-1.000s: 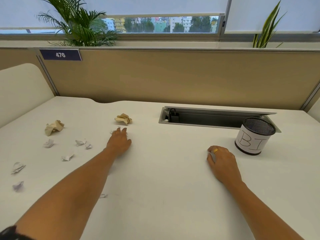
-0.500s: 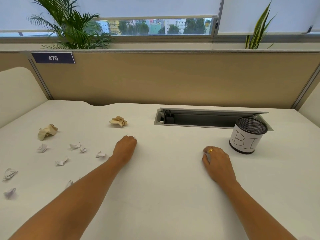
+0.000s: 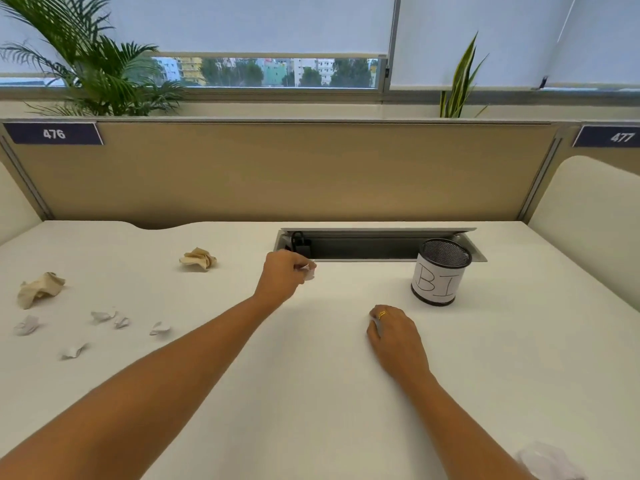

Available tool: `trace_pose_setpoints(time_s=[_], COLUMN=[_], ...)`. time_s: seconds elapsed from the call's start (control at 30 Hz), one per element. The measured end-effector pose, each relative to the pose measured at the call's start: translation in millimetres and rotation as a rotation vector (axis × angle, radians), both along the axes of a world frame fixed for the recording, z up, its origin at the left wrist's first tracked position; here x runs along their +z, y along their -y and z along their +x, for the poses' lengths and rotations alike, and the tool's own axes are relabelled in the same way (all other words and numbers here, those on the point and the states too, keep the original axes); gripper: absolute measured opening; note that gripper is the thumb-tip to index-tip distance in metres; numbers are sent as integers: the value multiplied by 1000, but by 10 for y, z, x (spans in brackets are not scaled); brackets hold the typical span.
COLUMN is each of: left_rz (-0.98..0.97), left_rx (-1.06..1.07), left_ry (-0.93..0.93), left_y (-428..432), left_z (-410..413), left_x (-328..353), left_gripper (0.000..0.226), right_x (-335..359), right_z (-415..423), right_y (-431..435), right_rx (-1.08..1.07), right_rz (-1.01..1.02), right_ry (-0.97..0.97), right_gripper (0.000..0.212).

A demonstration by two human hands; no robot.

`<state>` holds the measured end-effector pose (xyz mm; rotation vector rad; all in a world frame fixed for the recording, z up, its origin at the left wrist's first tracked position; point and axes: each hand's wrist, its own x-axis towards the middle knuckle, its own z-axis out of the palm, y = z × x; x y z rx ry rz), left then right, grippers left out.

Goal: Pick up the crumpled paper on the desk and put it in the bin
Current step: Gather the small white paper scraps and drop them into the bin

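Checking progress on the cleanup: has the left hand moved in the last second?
Yes. The left hand, pinching a white scrap, went right from the tan paper ball to the cable tray, nearer the bin.

Bin (image 3: 437,284) label's end hidden; crumpled paper (image 3: 309,273) mostly covered by left hand (image 3: 281,276).

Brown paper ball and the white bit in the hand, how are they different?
The brown paper ball is tan and bigger; the white bit is white and smaller. The brown paper ball lies on the desk; the white bit is pinched by the left hand. Both are crumpled and not in the bin.
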<state>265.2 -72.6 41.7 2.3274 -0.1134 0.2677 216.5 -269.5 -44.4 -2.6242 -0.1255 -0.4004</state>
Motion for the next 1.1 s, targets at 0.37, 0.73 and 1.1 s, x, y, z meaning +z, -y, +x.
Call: trace_pose_setpoints(time_s=[0.37, 0.73, 1.1], left_rz=[-34, -82, 41], left_rx=[-338, -425, -425], left_ry=[38, -114, -52], left_y=[1348, 2018, 2006], left_z=[282, 542, 585], left_x=[436, 455, 401], left_gripper=[21, 22, 37], right_x=[-89, -114, -123], right_z=[46, 60, 63], right_y=[-7, -21, -39], right_rx=[-24, -73, -104], right_rz=[-32, -136, -142], right_ry=[79, 172, 196], right_gripper=[18, 30, 31])
